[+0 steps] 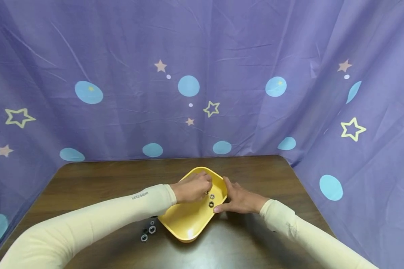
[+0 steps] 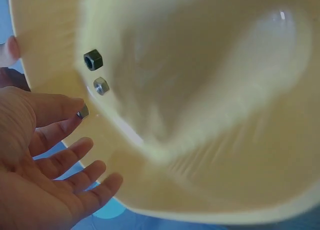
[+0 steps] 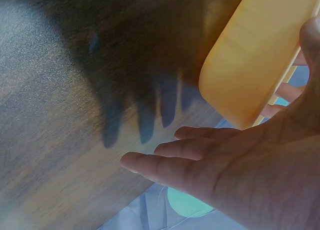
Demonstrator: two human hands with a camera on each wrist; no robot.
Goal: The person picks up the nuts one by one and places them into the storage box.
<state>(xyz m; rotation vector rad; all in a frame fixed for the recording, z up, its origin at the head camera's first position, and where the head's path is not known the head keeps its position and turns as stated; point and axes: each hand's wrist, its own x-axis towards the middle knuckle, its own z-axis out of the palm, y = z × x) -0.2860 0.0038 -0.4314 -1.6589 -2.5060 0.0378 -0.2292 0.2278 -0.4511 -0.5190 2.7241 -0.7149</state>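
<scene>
My left hand (image 1: 193, 186) is inside a yellow plastic basin (image 1: 185, 220), near its right end. In the left wrist view, the thumb and index finger pinch a small silver nut (image 2: 83, 111), while the other fingers are spread loosely. Just beyond the fingertips, a dark hex nut (image 2: 93, 60) and a silver nut (image 2: 101, 85) lie side by side in the basin. My right hand (image 1: 240, 198) is at the basin's right end with the thumb resting on the rim. Three of its fingers (image 3: 180, 165) stretch out straight beside the basin's outer wall.
On the brown wooden table (image 1: 97, 175), left of the basin, lie several loose nuts (image 1: 152, 229), close to my left sleeve (image 1: 121, 211). A purple curtain (image 1: 138, 123) with stars and dots hangs behind the table and along both sides.
</scene>
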